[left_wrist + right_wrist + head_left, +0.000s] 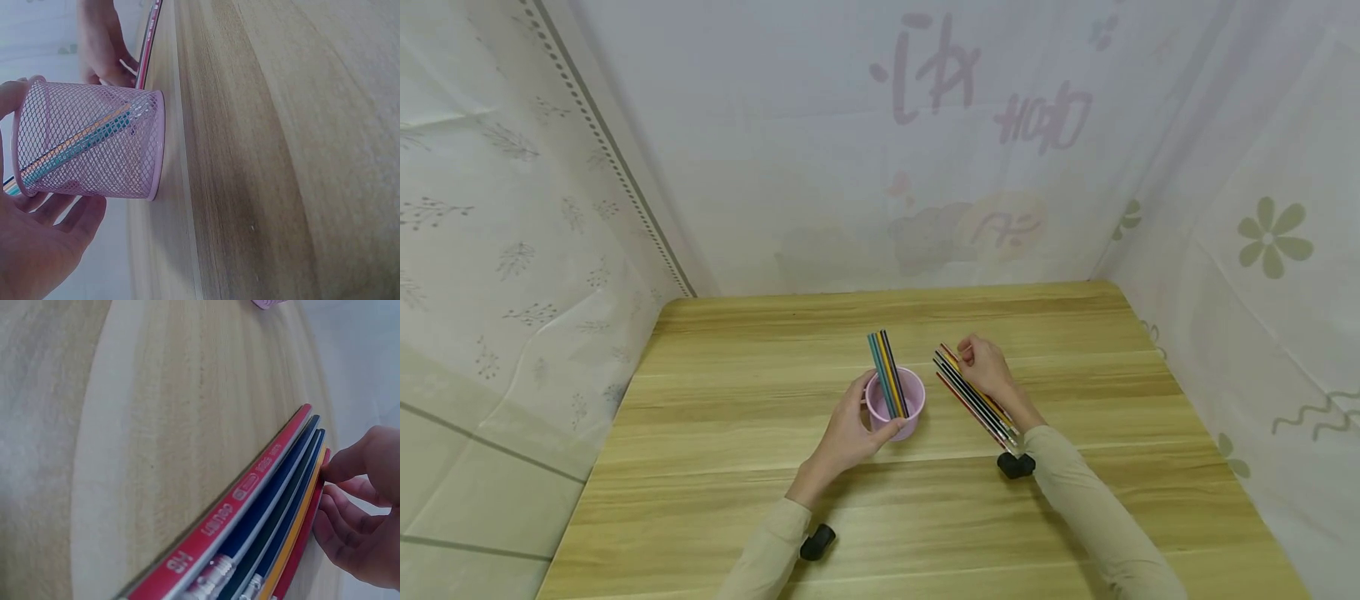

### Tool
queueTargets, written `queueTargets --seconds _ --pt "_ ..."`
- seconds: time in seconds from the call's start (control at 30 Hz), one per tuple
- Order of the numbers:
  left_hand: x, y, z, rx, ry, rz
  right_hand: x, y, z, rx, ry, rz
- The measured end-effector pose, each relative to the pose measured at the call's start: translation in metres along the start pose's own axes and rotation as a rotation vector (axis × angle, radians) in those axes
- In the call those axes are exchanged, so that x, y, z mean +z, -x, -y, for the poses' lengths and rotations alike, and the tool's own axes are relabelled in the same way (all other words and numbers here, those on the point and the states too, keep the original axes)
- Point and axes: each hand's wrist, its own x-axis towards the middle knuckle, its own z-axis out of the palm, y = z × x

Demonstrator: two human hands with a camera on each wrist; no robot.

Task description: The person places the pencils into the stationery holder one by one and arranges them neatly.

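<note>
My left hand (847, 437) grips a pink mesh pencil cup (917, 398) by its side, with the thumb near the rim. Several pencils (882, 354), teal, yellow and dark, lean inside it. To the right, a row of pencils (967, 402) lies slantwise on the table, red, dark and yellow. My right hand (987, 364) is at the far end of that row. In the right wrist view its thumb and fingers pinch the outermost red pencil (297, 549). Another red pencil (220, 515) lies on the opposite side of the row. Whether the cup's base touches the table is unclear.
Under everything is a wood-grain table (737, 358). Printed white curtains (775, 167) hang behind it and along both sides. A black wrist device (817, 542) is on my left wrist, and another black device (1017, 465) is at the right one, close to the pencils' near ends.
</note>
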Motion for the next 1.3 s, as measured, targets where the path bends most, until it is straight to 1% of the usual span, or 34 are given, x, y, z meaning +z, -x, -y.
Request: queueTargets --seconds 0.17,0.23,0.37,0.57,0.7,0.87,0.97,1.3 --pt "0.0 0.0 0.001 0.008 0.015 0.005 -0.003 -0.002 0.002 0.028 0.045 0.026" --pt "0.0 0.0 0.001 0.003 0.019 0.007 -0.004 -0.003 0.002 0.043 0.065 0.046" --pt "0.0 -0.001 0.002 -0.007 0.027 0.007 -0.006 -0.006 0.001 0.046 0.12 0.091" --pt "0.001 -0.001 0.002 0.002 0.041 0.008 -0.008 -0.007 0.002 0.013 0.208 0.115" --pt "0.0 -0.001 0.002 0.012 0.034 0.006 -0.011 -0.008 0.006 -0.008 0.228 0.13" --pt "-0.001 -0.001 0.001 0.016 0.025 0.004 -0.016 -0.01 0.019 -0.021 0.21 0.133" --pt "-0.001 -0.001 0.001 0.005 0.022 0.007 -0.02 -0.01 0.03 -0.043 0.204 0.13" --pt "-0.001 0.0 0.0 -0.013 0.009 0.006 -0.033 -0.002 0.066 -0.162 0.179 0.09"
